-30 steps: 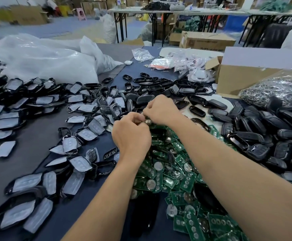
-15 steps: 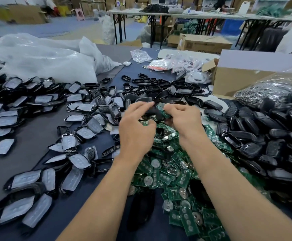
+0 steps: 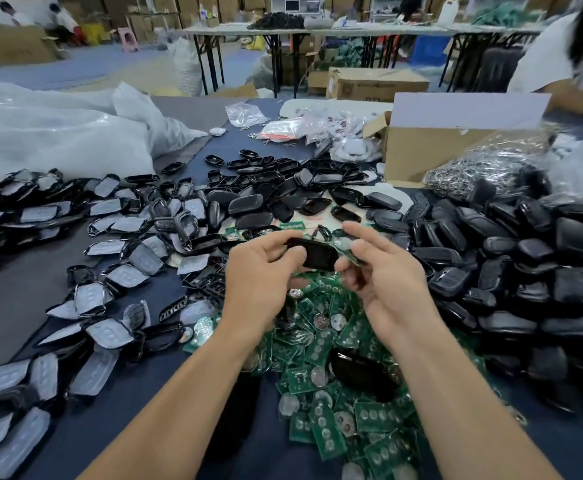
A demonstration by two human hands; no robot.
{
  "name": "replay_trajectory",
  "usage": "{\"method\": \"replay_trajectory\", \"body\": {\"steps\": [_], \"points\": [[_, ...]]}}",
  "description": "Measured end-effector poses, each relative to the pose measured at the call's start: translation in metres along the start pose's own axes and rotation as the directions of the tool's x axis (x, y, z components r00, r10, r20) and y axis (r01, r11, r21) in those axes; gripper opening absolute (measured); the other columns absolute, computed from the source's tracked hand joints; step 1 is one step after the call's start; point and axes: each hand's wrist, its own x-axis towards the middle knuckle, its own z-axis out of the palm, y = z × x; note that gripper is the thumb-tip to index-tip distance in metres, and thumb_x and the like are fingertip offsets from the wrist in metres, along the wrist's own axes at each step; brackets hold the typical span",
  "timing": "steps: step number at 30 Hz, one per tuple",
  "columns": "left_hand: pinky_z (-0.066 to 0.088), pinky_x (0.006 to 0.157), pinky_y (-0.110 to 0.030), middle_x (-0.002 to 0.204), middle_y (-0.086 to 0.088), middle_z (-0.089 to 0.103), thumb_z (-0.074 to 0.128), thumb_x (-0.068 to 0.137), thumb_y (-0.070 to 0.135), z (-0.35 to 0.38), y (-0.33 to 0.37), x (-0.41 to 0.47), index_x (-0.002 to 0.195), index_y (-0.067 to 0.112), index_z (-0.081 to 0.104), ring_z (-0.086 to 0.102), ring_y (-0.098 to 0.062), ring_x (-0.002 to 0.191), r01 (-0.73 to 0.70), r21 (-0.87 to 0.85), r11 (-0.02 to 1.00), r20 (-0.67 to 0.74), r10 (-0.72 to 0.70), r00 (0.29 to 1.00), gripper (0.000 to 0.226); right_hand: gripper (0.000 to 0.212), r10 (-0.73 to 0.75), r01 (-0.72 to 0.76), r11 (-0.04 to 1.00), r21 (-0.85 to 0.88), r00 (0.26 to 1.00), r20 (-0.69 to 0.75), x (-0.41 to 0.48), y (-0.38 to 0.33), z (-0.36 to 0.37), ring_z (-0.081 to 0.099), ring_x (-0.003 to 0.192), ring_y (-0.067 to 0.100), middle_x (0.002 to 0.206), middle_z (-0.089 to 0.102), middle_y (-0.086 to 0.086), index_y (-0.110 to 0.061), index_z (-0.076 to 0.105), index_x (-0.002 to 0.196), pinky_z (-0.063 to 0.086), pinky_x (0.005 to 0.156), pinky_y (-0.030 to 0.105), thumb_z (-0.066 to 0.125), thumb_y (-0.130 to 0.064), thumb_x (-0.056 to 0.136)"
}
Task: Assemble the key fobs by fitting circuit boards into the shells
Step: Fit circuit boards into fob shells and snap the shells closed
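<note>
My left hand grips a black key fob shell above the table, thumb on its near face and fingers along its far edge. My right hand holds a green circuit board against the shell's right end; most of the board is hidden by the fingers. Below both hands lies a heap of green circuit boards with coin cells. A second black shell rests on that heap.
Black shell halves are piled at the right and more lie across the middle. Fob fronts with grey pads spread over the left. White plastic bags, a cardboard box and a bag of metal rings stand behind. A person sits far right.
My hands drew back from the far pile toward me and apart, lifting a black shell in the left and a green board in the right. The camera tilted slightly.
</note>
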Motion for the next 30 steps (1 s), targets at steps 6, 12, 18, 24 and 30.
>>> {"method": "replay_trajectory", "body": {"steps": [6,12,18,24,30], "points": [[0.061,0.059,-0.023,0.081,-0.002,0.081,0.074,0.094,0.005,-0.007,0.000,0.005,0.098,0.022,0.078,0.079,-0.023,0.068,0.067,-0.068,0.995,-0.061,-0.071,0.996,0.018,0.038,-0.038,0.045,0.989,-0.139,0.998,0.051,-0.005,-0.008,-0.017,0.054,0.072,0.017,0.079,0.076,0.004,-0.028,0.084,0.098,0.042,0.063,0.027,0.052,-0.008,0.105],[0.059,0.055,-0.022,0.079,-0.007,0.080,0.074,0.095,0.007,-0.009,0.000,0.008,0.103,0.014,0.079,0.077,-0.022,0.062,0.117,-0.085,0.989,-0.073,-0.123,0.990,0.012,0.030,-0.016,0.015,0.989,-0.148,1.000,-0.004,-0.006,-0.007,-0.018,0.058,0.077,0.015,0.094,0.078,0.013,-0.024,0.083,0.086,0.042,0.062,0.025,0.064,-0.004,0.097],[0.048,0.046,-0.019,0.063,-0.001,0.074,0.077,0.090,0.015,-0.011,-0.004,0.009,0.090,0.029,0.084,0.062,-0.013,0.045,0.023,0.064,0.998,-0.044,-0.021,0.999,0.016,0.018,-0.014,0.016,1.000,-0.019,0.997,0.075,-0.009,-0.006,-0.018,0.066,0.058,0.014,0.067,0.068,0.001,-0.012,0.069,0.095,0.052,0.055,0.021,0.069,0.005,0.091],[0.041,0.044,-0.017,0.052,0.003,0.068,0.073,0.094,0.023,-0.009,-0.002,0.001,0.094,0.041,0.082,0.053,-0.009,0.040,-0.055,0.194,0.979,0.075,0.041,0.996,0.020,0.011,-0.010,0.017,0.997,-0.070,0.995,0.101,-0.011,-0.004,-0.008,0.061,0.059,0.017,0.064,0.069,0.004,-0.010,0.076,0.095,0.048,0.055,0.022,0.069,-0.001,0.093],[0.054,0.050,-0.027,0.083,0.023,0.078,0.070,0.098,0.023,-0.003,0.000,0.000,0.086,0.052,0.078,0.065,-0.011,0.059,-0.117,0.236,0.965,0.114,0.092,0.989,0.032,0.006,0.025,-0.018,0.997,-0.079,0.996,0.090,-0.010,-0.002,-0.012,0.044,0.050,0.014,0.059,0.060,0.004,-0.009,0.073,0.098,0.033,0.051,0.024,0.069,-0.006,0.094]]}}
